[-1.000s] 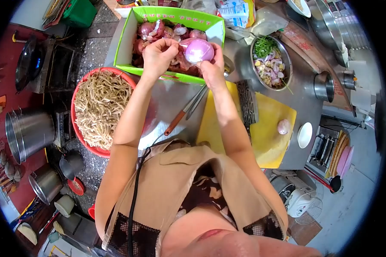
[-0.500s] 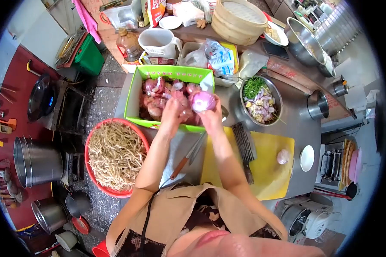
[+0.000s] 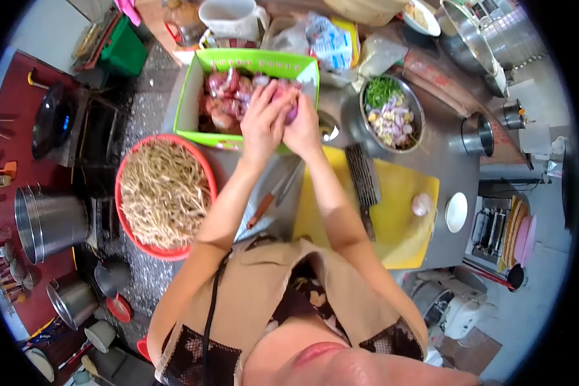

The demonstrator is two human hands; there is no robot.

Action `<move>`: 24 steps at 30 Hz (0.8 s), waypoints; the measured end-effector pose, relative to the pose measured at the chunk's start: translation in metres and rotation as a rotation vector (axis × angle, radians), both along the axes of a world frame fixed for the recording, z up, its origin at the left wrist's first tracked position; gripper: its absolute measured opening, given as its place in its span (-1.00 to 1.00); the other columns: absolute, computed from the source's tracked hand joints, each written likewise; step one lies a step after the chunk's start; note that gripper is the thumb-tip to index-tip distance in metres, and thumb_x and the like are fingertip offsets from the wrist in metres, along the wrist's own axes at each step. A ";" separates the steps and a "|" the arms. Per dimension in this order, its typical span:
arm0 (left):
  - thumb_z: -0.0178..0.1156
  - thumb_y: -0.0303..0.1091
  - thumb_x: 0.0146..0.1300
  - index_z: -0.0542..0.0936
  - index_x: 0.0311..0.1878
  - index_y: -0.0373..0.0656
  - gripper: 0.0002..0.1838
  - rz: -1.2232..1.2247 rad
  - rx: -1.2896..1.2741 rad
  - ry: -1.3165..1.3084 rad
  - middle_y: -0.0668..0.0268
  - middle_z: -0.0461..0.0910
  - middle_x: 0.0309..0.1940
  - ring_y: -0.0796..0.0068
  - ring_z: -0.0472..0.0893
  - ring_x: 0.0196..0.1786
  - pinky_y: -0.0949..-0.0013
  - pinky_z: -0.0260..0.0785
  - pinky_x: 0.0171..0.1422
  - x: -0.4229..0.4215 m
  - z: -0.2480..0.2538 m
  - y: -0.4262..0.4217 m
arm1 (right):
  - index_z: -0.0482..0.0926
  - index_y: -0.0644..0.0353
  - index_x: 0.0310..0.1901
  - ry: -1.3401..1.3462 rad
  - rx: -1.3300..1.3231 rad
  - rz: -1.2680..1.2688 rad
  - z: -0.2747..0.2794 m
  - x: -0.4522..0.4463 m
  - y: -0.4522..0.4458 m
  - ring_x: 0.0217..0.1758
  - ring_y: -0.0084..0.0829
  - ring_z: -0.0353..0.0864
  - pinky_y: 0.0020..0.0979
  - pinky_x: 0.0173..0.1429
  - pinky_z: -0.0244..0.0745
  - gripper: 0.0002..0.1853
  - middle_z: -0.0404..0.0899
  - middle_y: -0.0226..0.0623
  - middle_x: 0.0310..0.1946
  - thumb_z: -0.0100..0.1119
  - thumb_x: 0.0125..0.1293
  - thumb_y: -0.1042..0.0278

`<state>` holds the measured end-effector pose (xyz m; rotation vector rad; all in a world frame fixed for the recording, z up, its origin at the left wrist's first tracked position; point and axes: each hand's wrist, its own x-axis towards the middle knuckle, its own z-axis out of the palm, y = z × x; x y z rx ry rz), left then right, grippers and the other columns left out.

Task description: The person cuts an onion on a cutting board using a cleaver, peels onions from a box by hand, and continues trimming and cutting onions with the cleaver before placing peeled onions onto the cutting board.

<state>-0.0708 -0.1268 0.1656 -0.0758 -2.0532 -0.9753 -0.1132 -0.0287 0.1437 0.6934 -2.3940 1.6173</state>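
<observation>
Over the front edge of a green cardboard box (image 3: 184,122), my left hand (image 3: 262,125) and my right hand (image 3: 302,130) meet around a red onion (image 3: 291,115). My fingers cover most of it, leaving a bit of purple skin showing. More red onions (image 3: 225,96) with loose skins fill the box. Right of the box lies a yellow cutting board (image 3: 392,225) bearing a cleaver (image 3: 363,177) and a pale peeled bulb (image 3: 421,204). A wooden-handled knife (image 3: 262,211) rests on the steel table left of the board.
A red basin (image 3: 120,206) of thin pale strips stands at the left. Behind the board, a steel bowl (image 3: 420,119) holds chopped greens and cut onion. A white bowl (image 3: 457,212) sits at the right; a plastic jug (image 3: 228,19) and bags (image 3: 328,42) line the back.
My left hand has come against the onion in my right hand, and its fingers now cover it. The whole scene has shifted upward in view.
</observation>
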 end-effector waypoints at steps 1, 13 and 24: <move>0.27 -0.58 0.10 0.68 -0.06 -0.13 -0.70 0.027 -0.020 0.044 0.07 0.63 0.00 0.06 0.59 0.12 0.10 0.40 0.30 -0.002 -0.003 -0.001 | 0.36 0.28 0.09 0.033 0.018 -0.023 0.002 0.001 0.000 0.05 0.06 0.48 -0.15 0.16 0.42 -0.39 0.47 0.04 -0.07 0.43 -0.01 0.39; 0.14 -0.59 0.24 0.66 -0.01 -0.16 -0.72 0.306 -0.175 -0.362 0.13 0.58 -0.13 0.29 0.64 -0.15 0.30 0.51 -0.06 -0.010 -0.030 -0.065 | 0.32 0.27 0.08 0.035 0.091 -0.067 -0.013 0.008 0.001 0.08 0.05 0.43 -0.14 0.19 0.39 -0.30 0.39 0.03 0.00 0.43 -0.18 0.45; 0.36 -0.47 0.11 0.69 -0.24 -0.20 -0.87 -0.075 0.061 -0.122 0.20 0.64 -0.36 0.24 0.66 -0.28 0.29 0.51 -0.18 0.000 -0.020 -0.047 | 0.42 0.15 0.07 0.137 0.223 -0.070 -0.015 0.012 0.000 0.11 0.02 0.36 -0.08 0.23 0.32 -0.32 0.39 -0.09 0.02 0.40 -0.23 0.42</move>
